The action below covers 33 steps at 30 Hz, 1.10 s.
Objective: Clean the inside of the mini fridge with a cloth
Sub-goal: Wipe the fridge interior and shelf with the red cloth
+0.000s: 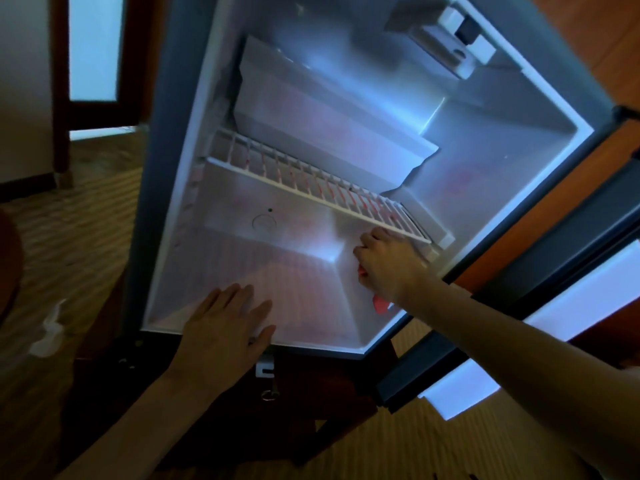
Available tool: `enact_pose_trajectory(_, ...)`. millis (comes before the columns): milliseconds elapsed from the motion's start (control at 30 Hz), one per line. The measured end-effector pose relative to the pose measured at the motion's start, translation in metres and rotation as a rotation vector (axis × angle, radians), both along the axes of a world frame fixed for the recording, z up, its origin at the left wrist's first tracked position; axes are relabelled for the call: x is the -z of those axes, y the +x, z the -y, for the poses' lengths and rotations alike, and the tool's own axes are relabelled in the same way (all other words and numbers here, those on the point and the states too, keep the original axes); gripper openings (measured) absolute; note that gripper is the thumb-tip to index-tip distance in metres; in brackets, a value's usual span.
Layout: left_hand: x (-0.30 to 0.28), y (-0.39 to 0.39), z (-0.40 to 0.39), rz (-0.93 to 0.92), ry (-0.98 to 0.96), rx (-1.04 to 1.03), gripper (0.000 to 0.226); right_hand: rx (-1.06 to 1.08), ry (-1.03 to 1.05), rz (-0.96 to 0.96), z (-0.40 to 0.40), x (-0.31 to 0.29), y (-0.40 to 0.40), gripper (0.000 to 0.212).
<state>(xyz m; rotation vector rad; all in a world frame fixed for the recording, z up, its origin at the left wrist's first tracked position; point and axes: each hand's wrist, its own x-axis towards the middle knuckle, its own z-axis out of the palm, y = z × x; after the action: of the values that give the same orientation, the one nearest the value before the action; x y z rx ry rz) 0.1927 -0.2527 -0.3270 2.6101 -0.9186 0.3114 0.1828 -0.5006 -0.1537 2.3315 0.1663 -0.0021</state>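
The mini fridge (180,188) stands open, its white inside lit and holding nothing but a white wire shelf (311,188). My right hand (388,268) is inside, against the right wall just under the shelf's right end, and grips a red cloth (381,303) of which only small bits show below the hand. My left hand (225,327) lies flat, fingers straight, on the front edge of the fridge floor at the lower left.
The fridge door (519,306) hangs open to the right, with a wooden panel beside it. A white crumpled tissue (48,327) lies on the carpet at the left. A dark wooden stand (207,393) carries the fridge. A doorway shows at far left.
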Motion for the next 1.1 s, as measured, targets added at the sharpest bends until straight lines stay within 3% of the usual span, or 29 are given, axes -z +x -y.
enact_pose_trajectory(167, 0.005, 0.006, 0.004, 0.019, -0.029, -0.005, 0.056, 0.142, 0.162, -0.037, 0.004, -0.001, 0.026, 0.041)
enact_pose_trajectory(300, 0.006, 0.004, 0.005, 0.028, -0.047, -0.004, 0.065, -0.003, 0.124, 0.08, 0.002, -0.002, -0.007, 0.059)
enact_pose_trajectory(400, 0.006, 0.002, 0.003, 0.022, -0.057, 0.005, 0.082, -0.121, -0.006, 0.13, -0.001, -0.007, -0.037, 0.041)
enact_pose_trajectory(567, 0.003, 0.0, 0.002, 0.0, -0.068, -0.012, 0.084, -0.161, -0.043, 0.155, -0.002, -0.01, -0.039, 0.013)
enact_pose_trajectory(733, 0.003, 0.002, 0.003, 0.0, -0.05, -0.022, 0.058, -0.006, -0.128, -0.036, 0.0, -0.004, 0.01, 0.027)
enact_pose_trajectory(900, 0.0, 0.005, 0.004, -0.003, -0.055, -0.018, 0.05, 0.148, -0.222, -0.194, -0.004, -0.002, 0.031, 0.032)
enact_pose_trajectory(1033, 0.001, 0.003, 0.002, 0.002, -0.028, -0.001, 0.053, 0.084, -0.039, -0.033, -0.004, -0.01, -0.007, 0.018)
enact_pose_trajectory(1100, -0.001, 0.001, 0.001, -0.01, -0.008, -0.001, 0.055, -0.034, -0.061, 0.064, -0.005, -0.012, -0.035, 0.014)
